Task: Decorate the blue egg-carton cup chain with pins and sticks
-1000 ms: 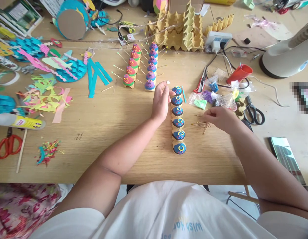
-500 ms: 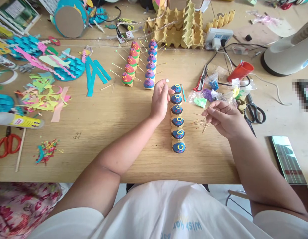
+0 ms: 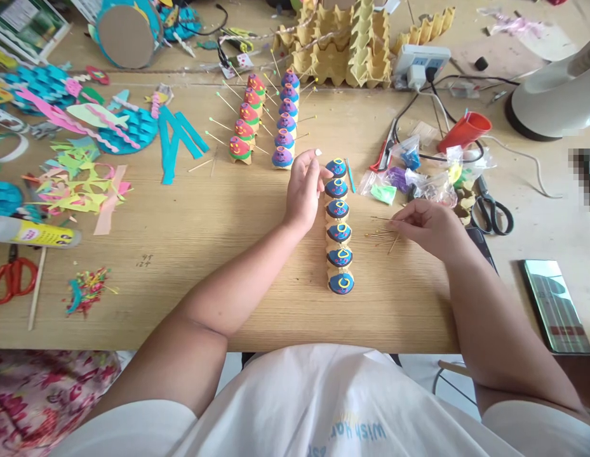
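Observation:
My left hand point(image 3: 304, 187) is raised beside the top of a row of blue-painted egg-carton cups point(image 3: 339, 233) with yellow rings; a small white bit point(image 3: 318, 152) shows at its fingertips. My right hand point(image 3: 425, 227) is closed in a pinch on a thin stick point(image 3: 381, 218) just above several yellow-tipped sticks point(image 3: 381, 237) on the table, right of the blue row. Farther back stand a red and green cup row point(image 3: 244, 130) and a purple cup row point(image 3: 285, 120), both with thin sticks poking out of their sides.
Clay packets point(image 3: 404, 181), a red cup point(image 3: 466, 131) and black scissors point(image 3: 492, 206) lie right. A phone point(image 3: 555, 304) is at the front right. Paper scraps point(image 3: 82, 184) and red scissors point(image 3: 13, 276) are left; egg cartons point(image 3: 342, 47) sit behind.
My right hand has come down closer to the loose sticks, its fingers now pinched together on one. My left hand has barely moved. The view has shifted slightly.

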Tool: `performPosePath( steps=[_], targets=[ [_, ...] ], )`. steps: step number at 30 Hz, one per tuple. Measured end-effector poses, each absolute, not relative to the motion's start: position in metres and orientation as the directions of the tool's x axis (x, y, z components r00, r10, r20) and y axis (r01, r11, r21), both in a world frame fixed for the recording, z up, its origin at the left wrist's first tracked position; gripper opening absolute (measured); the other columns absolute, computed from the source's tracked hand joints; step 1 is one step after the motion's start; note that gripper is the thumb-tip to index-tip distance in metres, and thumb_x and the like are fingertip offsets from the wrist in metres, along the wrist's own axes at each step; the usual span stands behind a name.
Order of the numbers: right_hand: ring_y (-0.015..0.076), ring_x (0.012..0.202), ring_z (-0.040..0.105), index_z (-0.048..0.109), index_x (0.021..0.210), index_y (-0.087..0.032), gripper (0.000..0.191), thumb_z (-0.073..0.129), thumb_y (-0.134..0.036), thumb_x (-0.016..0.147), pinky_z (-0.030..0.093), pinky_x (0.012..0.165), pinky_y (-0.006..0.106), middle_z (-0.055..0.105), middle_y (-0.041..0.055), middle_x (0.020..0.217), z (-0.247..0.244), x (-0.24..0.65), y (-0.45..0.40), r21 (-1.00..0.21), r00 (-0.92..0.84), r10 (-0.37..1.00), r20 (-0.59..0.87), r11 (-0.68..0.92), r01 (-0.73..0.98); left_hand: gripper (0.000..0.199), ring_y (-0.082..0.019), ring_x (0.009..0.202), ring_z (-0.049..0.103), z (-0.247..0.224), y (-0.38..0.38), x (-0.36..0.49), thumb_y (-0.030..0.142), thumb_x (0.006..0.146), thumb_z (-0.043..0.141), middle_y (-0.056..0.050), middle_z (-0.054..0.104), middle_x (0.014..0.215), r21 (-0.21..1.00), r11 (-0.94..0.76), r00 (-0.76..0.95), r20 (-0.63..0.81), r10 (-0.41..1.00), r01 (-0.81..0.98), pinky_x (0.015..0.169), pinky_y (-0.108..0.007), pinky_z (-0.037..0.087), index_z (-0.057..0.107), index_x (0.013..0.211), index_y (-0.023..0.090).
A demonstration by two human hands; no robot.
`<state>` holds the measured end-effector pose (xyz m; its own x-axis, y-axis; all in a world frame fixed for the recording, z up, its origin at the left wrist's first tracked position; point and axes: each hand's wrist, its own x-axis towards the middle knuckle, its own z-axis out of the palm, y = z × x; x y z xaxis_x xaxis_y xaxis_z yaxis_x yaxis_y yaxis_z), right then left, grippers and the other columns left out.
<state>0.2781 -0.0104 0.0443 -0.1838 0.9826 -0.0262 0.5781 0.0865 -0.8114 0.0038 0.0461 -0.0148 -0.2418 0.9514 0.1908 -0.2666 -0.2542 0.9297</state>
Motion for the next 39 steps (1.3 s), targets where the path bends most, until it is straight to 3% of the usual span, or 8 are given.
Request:
performPosePath(
  steps=[6,11,19,24,27,30,35,39],
  targets=[
    [0.0209,0.078,0.064,0.073,0.081,-0.023,0.005,0.074,-0.024,0.086,0.048,0.075,0.036,0.068,0.0056,0.089,0.048,0.283,-0.009,-0.420,-0.325,0.941,0.092,0.332,0.844,0.064,-0.013,0.072,0.060,-0.020,0.048,0.004,0.083,0.088,0.062,-0.003,0.066,0.088,0.934,-0.244,-0.244,0.180,0.953,-0.262,0.063,-0.026,0.049,0.065,0.122,0.028],
    [0.0216,0.076,0.066,0.080,0.103,-0.022,0.016,0.073,-0.028,0.090,0.051,0.078,0.039,0.073,0.0102,0.108,0.042,0.277,-0.006,-0.334,-0.363,0.929,0.068,0.364,0.870,0.068,-0.019,0.090,0.067,-0.022,0.048,0.005,0.083,0.086,0.064,-0.005,0.064,0.092,0.925,-0.232,-0.242,0.162,0.957,-0.301,0.075,-0.030,0.054,0.063,0.127,0.029],
    [0.0270,0.093,0.072,0.080,0.091,-0.018,0.015,0.066,-0.020,0.089,0.052,0.083,0.038,0.077,0.0109,0.099,0.048,0.261,0.007,-0.188,-0.378,0.921,-0.090,0.357,0.915,0.066,-0.009,0.062,0.051,-0.010,0.044,0.005,0.083,0.086,0.066,-0.002,0.066,0.087,0.923,-0.241,-0.240,0.171,0.956,-0.300,0.053,-0.024,0.036,0.064,0.119,0.026],
    [0.0284,0.098,0.072,0.081,0.096,-0.020,0.016,0.068,-0.021,0.088,0.047,0.074,0.035,0.078,0.0111,0.110,0.066,0.247,0.019,0.014,-0.378,0.879,-0.289,0.399,0.917,0.061,-0.009,0.063,0.050,-0.002,0.042,0.007,0.079,0.093,0.061,-0.002,0.066,0.084,0.932,-0.199,-0.264,0.119,0.957,-0.303,0.054,-0.025,0.037,0.063,0.119,0.025],
    [0.0291,0.098,0.071,0.080,0.095,-0.019,0.016,0.065,-0.020,0.089,0.043,0.073,0.037,0.078,0.0122,0.111,0.076,0.243,0.025,0.054,-0.393,0.874,-0.287,0.424,0.904,0.054,-0.011,0.066,0.054,0.000,0.041,0.007,0.074,0.096,0.061,-0.001,0.067,0.085,0.942,-0.187,-0.270,0.110,0.957,-0.278,0.059,-0.026,0.043,0.063,0.120,0.025],
    [0.0258,0.088,0.070,0.073,0.088,-0.021,0.007,0.066,-0.020,0.086,0.044,0.072,0.036,0.078,0.0085,0.094,0.079,0.241,0.031,-0.124,-0.355,0.925,-0.133,0.340,0.932,0.048,-0.013,0.075,0.061,-0.001,0.039,0.006,0.065,0.095,0.070,-0.002,0.069,0.088,0.935,-0.243,-0.249,0.179,0.952,-0.257,0.071,-0.028,0.050,0.063,0.121,0.026],
    [0.0179,0.073,0.064,0.061,0.089,-0.023,0.013,0.072,-0.030,0.085,0.050,0.069,0.032,0.070,0.0024,0.079,0.064,0.216,0.036,-0.820,-0.348,0.935,0.068,0.251,0.514,0.056,-0.014,0.086,0.068,-0.005,0.038,0.006,0.062,0.086,0.083,0.000,0.070,0.093,0.907,-0.343,-0.173,0.307,0.936,-0.246,0.085,-0.030,0.055,0.061,0.126,0.029],
    [0.0151,0.065,0.050,0.057,0.091,-0.026,0.033,0.071,-0.056,0.091,0.042,0.061,0.031,0.056,-0.0007,0.075,0.041,0.190,0.033,-0.912,-0.229,0.935,0.270,0.325,0.251,0.061,-0.014,0.091,0.072,-0.008,0.038,0.008,0.062,0.084,0.086,0.000,0.075,0.099,0.897,-0.358,-0.137,0.333,0.933,-0.258,0.090,-0.031,0.057,0.060,0.130,0.030]
  ],
)
